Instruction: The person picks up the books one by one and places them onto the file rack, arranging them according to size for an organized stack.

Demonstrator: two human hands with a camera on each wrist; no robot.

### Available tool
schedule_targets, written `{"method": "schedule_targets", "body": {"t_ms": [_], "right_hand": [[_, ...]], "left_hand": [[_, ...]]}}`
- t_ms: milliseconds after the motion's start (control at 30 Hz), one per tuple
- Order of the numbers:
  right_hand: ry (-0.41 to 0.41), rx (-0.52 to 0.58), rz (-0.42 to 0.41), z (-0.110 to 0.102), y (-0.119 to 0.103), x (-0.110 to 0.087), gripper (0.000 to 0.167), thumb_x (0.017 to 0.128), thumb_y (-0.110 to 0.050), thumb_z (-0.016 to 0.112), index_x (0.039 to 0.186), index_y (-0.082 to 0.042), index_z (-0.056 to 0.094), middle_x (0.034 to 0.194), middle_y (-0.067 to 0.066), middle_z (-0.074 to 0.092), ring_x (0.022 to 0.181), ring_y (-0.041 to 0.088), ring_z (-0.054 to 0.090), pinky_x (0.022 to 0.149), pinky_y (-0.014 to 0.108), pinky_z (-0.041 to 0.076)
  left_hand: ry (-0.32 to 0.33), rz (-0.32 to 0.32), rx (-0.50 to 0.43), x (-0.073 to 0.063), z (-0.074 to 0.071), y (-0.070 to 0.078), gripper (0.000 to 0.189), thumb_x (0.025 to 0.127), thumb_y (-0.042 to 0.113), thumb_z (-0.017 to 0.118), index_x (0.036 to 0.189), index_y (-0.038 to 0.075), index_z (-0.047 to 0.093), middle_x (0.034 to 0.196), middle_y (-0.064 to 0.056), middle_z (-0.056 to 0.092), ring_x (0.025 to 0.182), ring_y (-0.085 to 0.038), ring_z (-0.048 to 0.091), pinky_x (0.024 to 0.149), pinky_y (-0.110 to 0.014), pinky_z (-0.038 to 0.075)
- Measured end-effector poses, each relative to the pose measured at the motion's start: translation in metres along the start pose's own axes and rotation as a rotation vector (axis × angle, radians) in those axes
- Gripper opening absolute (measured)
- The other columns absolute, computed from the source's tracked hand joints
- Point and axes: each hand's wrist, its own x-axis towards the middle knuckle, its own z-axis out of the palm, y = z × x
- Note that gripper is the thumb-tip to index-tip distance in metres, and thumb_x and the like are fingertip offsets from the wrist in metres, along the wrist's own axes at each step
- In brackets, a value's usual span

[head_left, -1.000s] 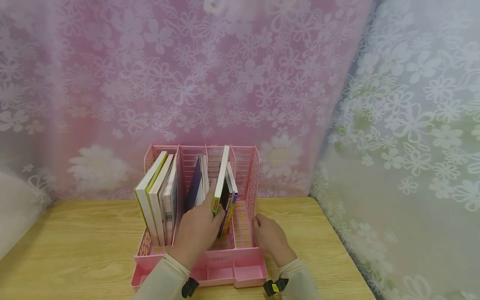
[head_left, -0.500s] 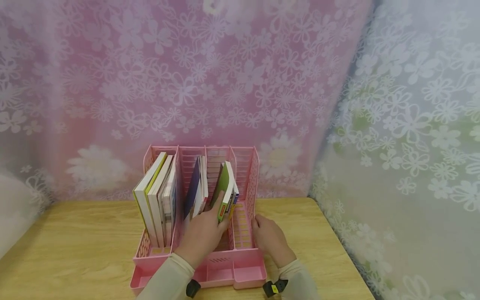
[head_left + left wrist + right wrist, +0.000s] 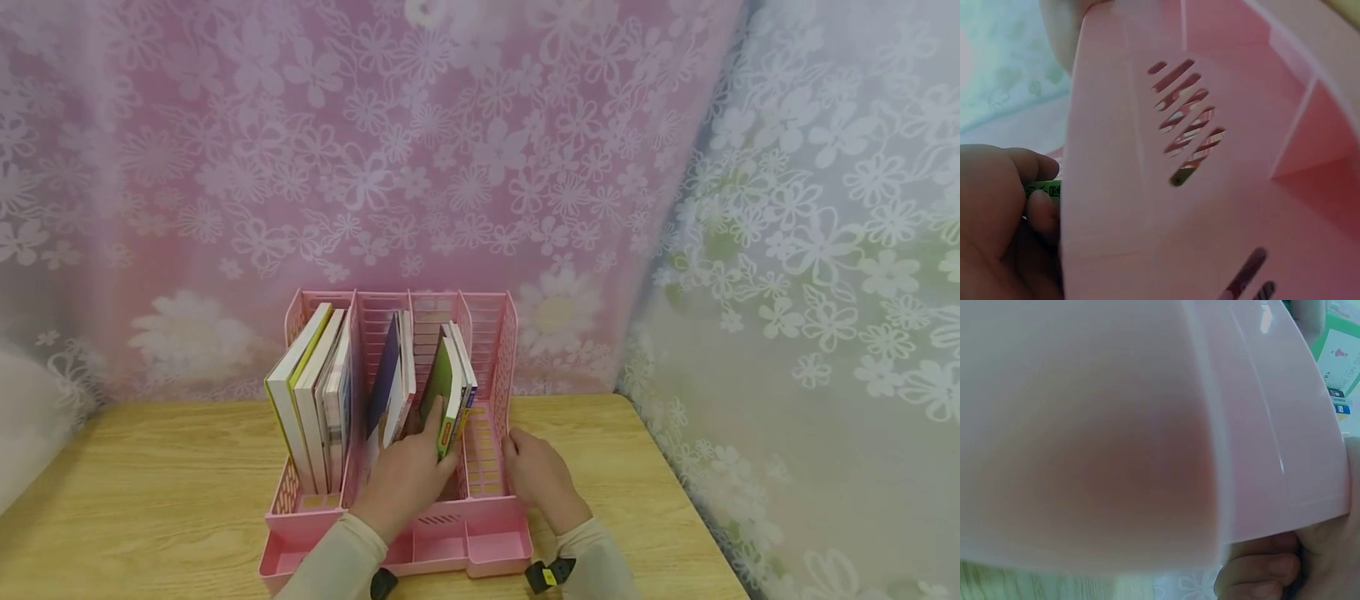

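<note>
A pink desktop file rack [image 3: 495, 508] with upright dividers stands on the table. In its third compartment a green-covered book [image 3: 447, 367] leans against other books, and my left hand [image 3: 405, 483] pinches the lower end of its spine. In the left wrist view the thumb and fingers of the left hand [image 3: 991, 212] meet at the green spine [image 3: 1041, 187] behind the rack's slotted front. My right hand [image 3: 543, 475] grips the rack's right side wall near the front. Curled fingers [image 3: 1260, 572] show under the pink edge in the right wrist view.
Several thick books [image 3: 315, 400] stand in the leftmost compartment. A dark blue book [image 3: 384, 375] and pale thin ones lean in the second. Low trays [image 3: 498, 550] run along the rack's front. A flowered curtain [image 3: 480, 167] hangs behind the wooden table [image 3: 165, 483].
The green book, held high and upright a second ago, has come down into the third compartment beside the books there. The left hand has lowered with it. My right hand stays on the rack.
</note>
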Motion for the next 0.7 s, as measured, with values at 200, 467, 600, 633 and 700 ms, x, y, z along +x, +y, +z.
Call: {"method": "schedule_targets", "body": {"t_ms": [200, 467, 600, 633, 700], "right_hand": [[0.000, 0.010, 0.009, 0.0006, 0.0003, 0.0009, 0.033, 0.112, -0.030, 0.041, 0.100, -0.013, 0.066, 0.067, 0.002, 0.049, 0.061, 0.017, 0.049, 0.059, 0.035, 0.041], [-0.008, 0.025, 0.016, -0.0015, -0.0017, -0.0007, 0.034, 0.112, -0.030, 0.040, 0.099, -0.011, 0.066, 0.066, 0.002, 0.048, 0.059, 0.017, 0.047, 0.056, 0.033, 0.040], [-0.009, 0.023, 0.015, -0.0021, -0.0023, -0.0012, 0.034, 0.112, -0.030, 0.041, 0.098, -0.011, 0.065, 0.065, 0.002, 0.048, 0.058, 0.017, 0.047, 0.055, 0.033, 0.039], [-0.007, 0.021, 0.012, -0.0020, -0.0024, -0.0013, 0.034, 0.112, -0.030, 0.041, 0.098, -0.011, 0.065, 0.065, 0.002, 0.047, 0.058, 0.017, 0.047, 0.055, 0.033, 0.039], [-0.008, 0.019, 0.011, -0.0016, -0.0020, -0.0015, 0.034, 0.112, -0.030, 0.041, 0.098, -0.010, 0.065, 0.065, 0.002, 0.047, 0.057, 0.016, 0.047, 0.055, 0.033, 0.039]], "left_hand": [[-0.025, 0.017, -0.041, -0.0038, 0.0024, 0.0002, 0.089, 0.092, 0.032, 0.065, 0.164, 0.002, 0.022, 0.049, 0.007, 0.046, 0.037, -0.009, 0.040, 0.037, -0.030, 0.032], [-0.049, -0.013, -0.060, -0.0053, 0.0033, 0.0008, 0.105, 0.082, 0.032, 0.068, 0.165, 0.001, 0.011, 0.049, 0.007, 0.049, 0.037, -0.010, 0.040, 0.037, -0.031, 0.033], [-0.057, -0.021, -0.061, -0.0024, 0.0062, 0.0005, 0.096, 0.091, 0.029, 0.064, 0.165, 0.001, 0.009, 0.047, 0.007, 0.045, 0.035, -0.010, 0.036, 0.036, -0.028, 0.029], [-0.055, -0.018, -0.055, -0.0018, 0.0068, 0.0007, 0.094, 0.092, 0.028, 0.063, 0.165, 0.000, 0.009, 0.047, 0.007, 0.044, 0.035, -0.010, 0.035, 0.036, -0.028, 0.029], [-0.041, -0.009, -0.034, -0.0007, 0.0073, 0.0012, 0.092, 0.094, 0.027, 0.062, 0.164, -0.001, 0.011, 0.047, 0.007, 0.043, 0.036, -0.010, 0.035, 0.036, -0.028, 0.028]]}}
